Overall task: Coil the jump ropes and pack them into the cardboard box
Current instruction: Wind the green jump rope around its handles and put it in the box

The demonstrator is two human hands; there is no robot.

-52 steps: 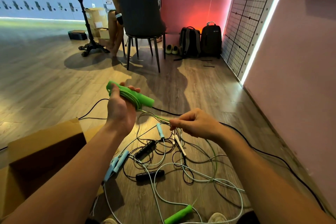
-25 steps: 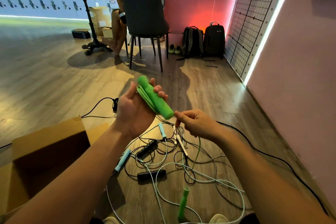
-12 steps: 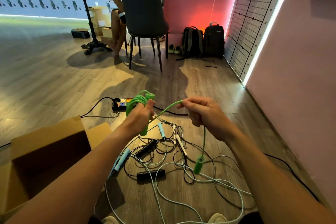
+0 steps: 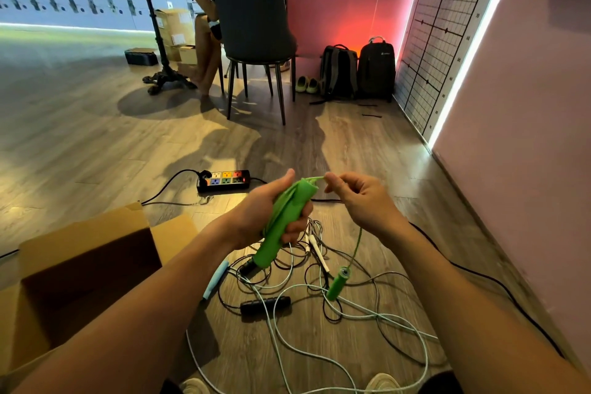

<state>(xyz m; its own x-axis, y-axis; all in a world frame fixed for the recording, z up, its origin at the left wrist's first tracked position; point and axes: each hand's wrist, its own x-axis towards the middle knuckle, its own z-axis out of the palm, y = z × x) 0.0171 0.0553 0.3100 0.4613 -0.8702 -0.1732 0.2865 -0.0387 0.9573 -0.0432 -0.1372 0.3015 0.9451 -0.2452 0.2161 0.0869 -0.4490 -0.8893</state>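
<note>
The logo on the right backpack (image 4: 375, 70) is too small to read. A power strip (image 4: 224, 181) lies beyond the hands, and loose ropes (image 4: 319, 307) tangle on the floor beneath them. The left hand (image 4: 271, 211) grips the green jump rope (image 4: 287, 221), coils against its handle. The right hand (image 4: 361, 198) pinches the cord at the handle's top. The second green handle (image 4: 337, 286) hangs below. The cardboard box (image 4: 80, 265) stands open near left.

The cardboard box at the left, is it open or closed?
Open. The cardboard box has its flaps raised, and its dark inside shows.

Wood floor (image 4: 96, 137), pink wall (image 4: 527, 105), dark chair (image 4: 252, 9), two backpacks (image 4: 358, 70)
</note>
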